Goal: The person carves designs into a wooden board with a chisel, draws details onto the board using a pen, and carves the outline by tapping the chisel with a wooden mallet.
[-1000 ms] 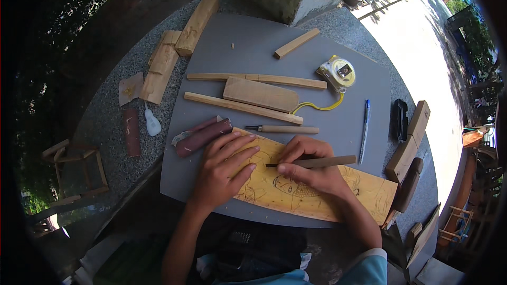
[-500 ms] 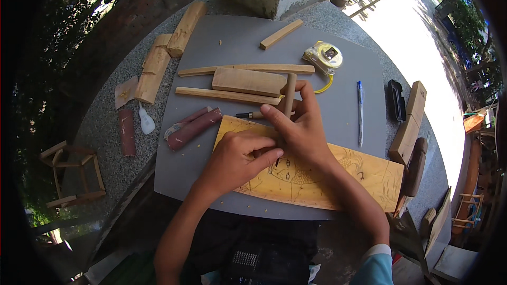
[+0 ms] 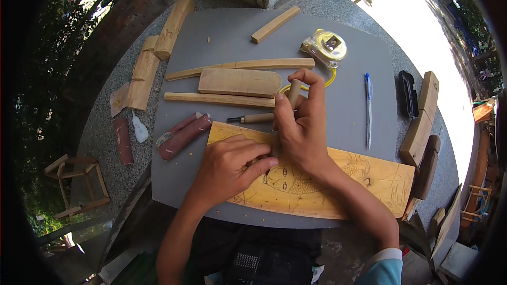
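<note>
Right hand (image 3: 304,129): I grip the wooden-handled tool (image 3: 294,93).
Left hand (image 3: 226,166): curled beside it; I cannot tell whether it pinches anything.
Yellow board (image 3: 322,195): beneath my hands, on grey panel (image 3: 346,113).

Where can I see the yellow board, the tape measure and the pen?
Yellow board (image 3: 308,192), head view: drawn-on upper face.
Tape measure (image 3: 323,46), head view: rounded case.
Pen (image 3: 368,111), head view: middle of barrel.
</note>
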`<state>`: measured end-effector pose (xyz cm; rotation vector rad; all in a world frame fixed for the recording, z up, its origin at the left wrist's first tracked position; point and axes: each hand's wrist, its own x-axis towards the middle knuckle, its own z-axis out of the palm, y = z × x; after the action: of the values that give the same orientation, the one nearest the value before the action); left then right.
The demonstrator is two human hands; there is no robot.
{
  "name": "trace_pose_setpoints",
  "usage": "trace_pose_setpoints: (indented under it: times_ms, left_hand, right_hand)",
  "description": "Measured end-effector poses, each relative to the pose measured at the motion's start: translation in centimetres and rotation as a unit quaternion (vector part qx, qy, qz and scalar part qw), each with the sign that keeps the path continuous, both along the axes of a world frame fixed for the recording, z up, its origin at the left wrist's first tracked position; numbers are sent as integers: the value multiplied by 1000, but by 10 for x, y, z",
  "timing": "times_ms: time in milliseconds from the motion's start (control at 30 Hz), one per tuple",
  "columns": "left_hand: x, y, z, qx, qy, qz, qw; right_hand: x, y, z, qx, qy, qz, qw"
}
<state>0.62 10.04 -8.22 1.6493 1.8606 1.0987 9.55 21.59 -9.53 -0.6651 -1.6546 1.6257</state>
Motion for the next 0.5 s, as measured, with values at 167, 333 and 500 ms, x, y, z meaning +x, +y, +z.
trace_pose_setpoints:
  times_ms: [167, 333, 500]
  left_hand:
    - [0, 2, -1, 6, 6, 1, 1000]
    - [-1, 1, -3, -3, -18, -7, 1000]
    - [0, 3, -2, 6, -1, -10, 1000]
  right_hand:
    - [-1, 1, -2, -5, 11, -8, 1000]
    - [-1, 0, -1, -10, 17, -6, 1000]
    - [1, 1, -1, -22, 14, 2, 1000]
